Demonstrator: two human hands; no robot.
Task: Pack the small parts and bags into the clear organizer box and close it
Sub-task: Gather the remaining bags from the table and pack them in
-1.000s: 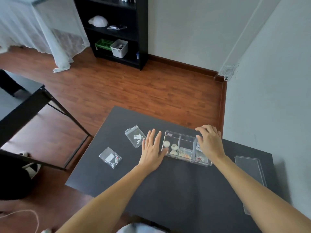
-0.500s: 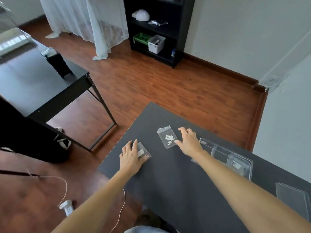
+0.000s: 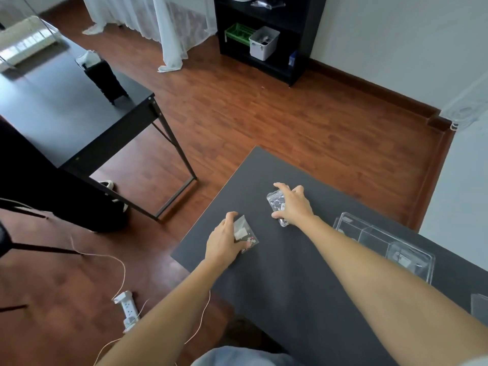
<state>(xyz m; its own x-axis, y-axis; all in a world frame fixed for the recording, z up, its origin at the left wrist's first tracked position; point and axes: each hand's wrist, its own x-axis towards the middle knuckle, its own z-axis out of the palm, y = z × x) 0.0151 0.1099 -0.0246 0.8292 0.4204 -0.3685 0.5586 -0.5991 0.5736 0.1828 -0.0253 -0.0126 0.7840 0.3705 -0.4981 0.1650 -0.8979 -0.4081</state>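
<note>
Two small clear zip bags lie on the dark grey table [image 3: 277, 273]. My left hand [image 3: 224, 241] covers the near bag [image 3: 244, 232], which holds a white label and tiny pinkish parts; its fingers curl around the bag's left edge. My right hand [image 3: 293, 204] is spread over the far bag [image 3: 276, 204], thumb and fingertips pinching its ends. The clear organizer box [image 3: 390, 241] stands open to the right, behind my right forearm, with small parts in its right compartment. Its loose lid [image 3: 479, 305] shows at the right edge.
The table's left edge drops to a wooden floor with a white power strip [image 3: 126, 307] and cable. A black desk [image 3: 66, 109] stands at left, a black shelf unit [image 3: 264, 35] at the back. A white wall runs along the right.
Both hands left the organizer box and moved left to the bags. My right hand now closes over the far bag; my left hand grips the near bag. The camera swung left.
</note>
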